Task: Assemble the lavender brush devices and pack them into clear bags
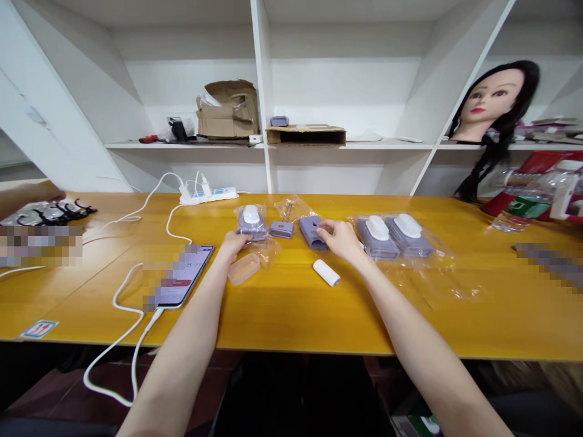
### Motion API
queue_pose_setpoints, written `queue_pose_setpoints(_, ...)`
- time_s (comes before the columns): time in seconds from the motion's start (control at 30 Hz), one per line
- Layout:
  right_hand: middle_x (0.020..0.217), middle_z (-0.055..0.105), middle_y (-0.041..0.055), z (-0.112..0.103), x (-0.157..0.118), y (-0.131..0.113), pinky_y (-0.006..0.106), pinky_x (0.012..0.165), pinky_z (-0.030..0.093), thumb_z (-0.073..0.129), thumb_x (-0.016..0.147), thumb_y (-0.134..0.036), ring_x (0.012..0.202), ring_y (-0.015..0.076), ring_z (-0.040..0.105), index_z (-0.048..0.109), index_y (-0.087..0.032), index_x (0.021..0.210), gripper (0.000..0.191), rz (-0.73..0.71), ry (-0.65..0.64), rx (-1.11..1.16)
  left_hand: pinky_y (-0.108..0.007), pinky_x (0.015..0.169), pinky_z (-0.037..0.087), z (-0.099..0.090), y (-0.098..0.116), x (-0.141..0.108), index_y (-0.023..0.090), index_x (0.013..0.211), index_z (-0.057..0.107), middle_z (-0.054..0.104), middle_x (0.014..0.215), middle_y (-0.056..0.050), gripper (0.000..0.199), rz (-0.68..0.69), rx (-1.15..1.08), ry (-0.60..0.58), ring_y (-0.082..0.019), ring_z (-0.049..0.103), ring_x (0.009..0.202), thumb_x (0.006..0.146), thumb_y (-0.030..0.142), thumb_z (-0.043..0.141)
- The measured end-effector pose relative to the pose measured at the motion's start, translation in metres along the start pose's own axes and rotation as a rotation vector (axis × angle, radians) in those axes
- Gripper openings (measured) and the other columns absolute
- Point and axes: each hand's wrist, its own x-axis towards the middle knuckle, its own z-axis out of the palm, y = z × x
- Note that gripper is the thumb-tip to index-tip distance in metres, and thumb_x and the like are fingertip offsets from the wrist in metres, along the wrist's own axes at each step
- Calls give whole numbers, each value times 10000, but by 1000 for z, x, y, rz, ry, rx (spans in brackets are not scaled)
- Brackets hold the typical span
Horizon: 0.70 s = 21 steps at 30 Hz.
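While the left hand (234,244) reaches the front edge of a grey-purple block with a rounded white top, wrapped in clear plastic (252,227), at the centre of the frame, its fingertips are partly hidden, so I cannot tell whether it grips or merely touches. The right hand (341,238), right of centre, makes a narrow pinch on the right side of a hollow grey-purple plastic case (310,230); its fingers cover part of that side.

Pixelated patches hide part of the smartphone (189,279) at lower left and things at the far left and right edges. Another person's hand (45,192) is cut off at far left.

The case's near end is open, its interior too dark to read. Right of it, clear plastic wrapping encloses two more white-topped grey-purple blocks (394,235). A pinkish translucent oval cup (244,269) lies below the left hand. On the shelf at upper centre, a flat brown cardboard carton (306,128) opens forward, dark inside.
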Motion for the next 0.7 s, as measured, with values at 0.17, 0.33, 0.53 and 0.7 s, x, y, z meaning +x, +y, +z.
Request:
queue_pose_setpoints(0.17,871,721,88,-6,1,1,289,735,440,518,834,-271,784,201,650,691,-157,1007,270,48,27,-67,-428,864,401,-7,6,-10,158,742,622,669,957,-200,210,141,343,101,-393,566,1058,561,210,715)
queue_pose_setpoints(0.33,940,719,86,-9,3,9,296,791,439,497,844,-273,907,226,652,681,-169,1030,281,148,103,-188,-487,969,318,-18,32,-40,142,1068,606,500,1293,-238,432,245,561,202,-415,435,1219,690,351,611)
queue_pose_setpoints(0.53,942,719,92,-4,4,15,305,781,451,496,846,-286,912,242,655,674,-162,1037,289,159,66,-241,-394,841,426,-35,43,-86,148,1021,623,655,1048,-165,470,419,989,-29,-327,601,994,780,513,451)
queue_pose_setpoints(0.7,941,718,90,-5,4,13,306,793,447,490,853,-287,919,239,650,675,-170,1026,279,136,75,-235,-377,757,447,-46,15,-102,161,1220,509,662,1008,-171,627,357,1166,-229,-324,632,912,665,439,598)
